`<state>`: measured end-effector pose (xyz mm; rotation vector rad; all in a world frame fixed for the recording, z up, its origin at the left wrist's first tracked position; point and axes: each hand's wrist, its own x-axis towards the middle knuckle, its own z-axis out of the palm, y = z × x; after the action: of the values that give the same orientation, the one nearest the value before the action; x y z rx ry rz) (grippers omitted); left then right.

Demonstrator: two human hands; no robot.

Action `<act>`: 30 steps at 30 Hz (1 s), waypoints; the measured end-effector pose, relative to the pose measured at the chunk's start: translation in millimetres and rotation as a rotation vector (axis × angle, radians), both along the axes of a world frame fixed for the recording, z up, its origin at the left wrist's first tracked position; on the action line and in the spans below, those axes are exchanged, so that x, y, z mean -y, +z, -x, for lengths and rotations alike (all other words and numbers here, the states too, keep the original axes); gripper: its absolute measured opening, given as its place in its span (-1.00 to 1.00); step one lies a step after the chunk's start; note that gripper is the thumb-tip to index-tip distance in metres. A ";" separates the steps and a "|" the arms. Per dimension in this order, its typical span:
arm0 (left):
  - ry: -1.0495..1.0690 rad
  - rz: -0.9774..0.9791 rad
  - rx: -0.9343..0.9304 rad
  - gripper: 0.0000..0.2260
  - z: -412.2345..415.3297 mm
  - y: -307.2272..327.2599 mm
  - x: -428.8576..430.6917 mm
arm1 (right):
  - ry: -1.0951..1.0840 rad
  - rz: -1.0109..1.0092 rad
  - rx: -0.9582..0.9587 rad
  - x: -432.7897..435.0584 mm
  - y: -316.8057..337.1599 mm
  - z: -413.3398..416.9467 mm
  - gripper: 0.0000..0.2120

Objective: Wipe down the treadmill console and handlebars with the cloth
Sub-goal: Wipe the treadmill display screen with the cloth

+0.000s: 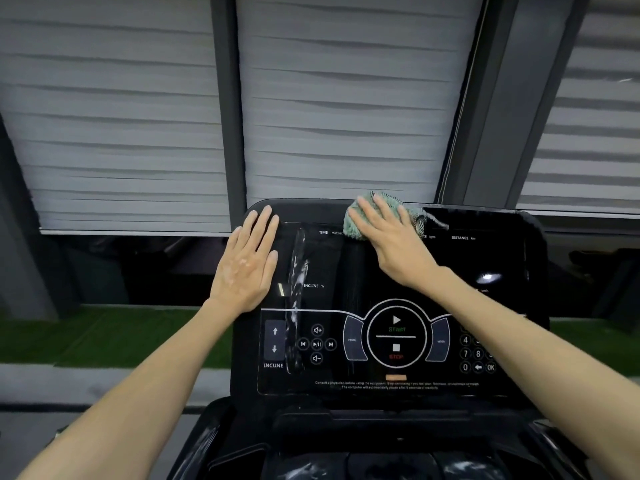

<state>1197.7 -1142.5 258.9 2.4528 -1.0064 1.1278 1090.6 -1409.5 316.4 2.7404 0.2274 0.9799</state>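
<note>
Head view, console: the black treadmill console (502, 258) lies straight ahead of you, its long axis running left to right, its face tilted up toward you and its top edge farthest away.
Head view, cloth: the teal cloth (355, 226) is bunched on the console's top edge, about midway across. The bundle stretches left to right, and a frayed end trails to the right along the rim.
Head view, your right hand (391, 233): it lies palm down on the cloth, fingers straight and spread, pointing up and away from you, pressing the bundle onto the panel. The thumb is hidden, so you cannot tell how it sits.
Head view, your left hand (247, 261): it rests flat on the console's upper left corner, fingers straight and close together, pointing away, holding nothing.
Head view, panel details: a wrinkled strip of clear film (298, 271) runs down the panel just right of your left hand. The round START/STOP control (396, 337) sits lower, between your forearms.
Head view, surroundings: grey blinds (346, 116) hang behind the console, with green turf (104, 334) below them on the left.
</note>
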 end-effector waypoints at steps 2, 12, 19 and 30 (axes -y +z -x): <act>-0.001 0.003 0.004 -0.49 -0.9 -0.9 -0.2 | 0.060 0.065 -0.017 -9.4 -29.9 7.0 -0.23; -0.001 -0.001 0.031 -0.49 -2.0 -1.5 -0.9 | 0.341 0.523 -0.347 -36.1 -169.6 74.3 -0.25; 0.026 -0.019 0.031 -0.49 -1.4 -1.7 -1.4 | 0.202 0.260 -0.169 -43.0 -68.0 17.9 -0.11; 0.039 -0.050 0.023 -0.48 -1.9 0.1 -2.1 | 0.191 0.155 -0.039 -85.2 -61.4 -6.7 -0.13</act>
<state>1199.6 -1140.4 259.0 2.5147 -1.0095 1.1594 1097.3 -1324.4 255.0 2.6336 0.5569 0.9126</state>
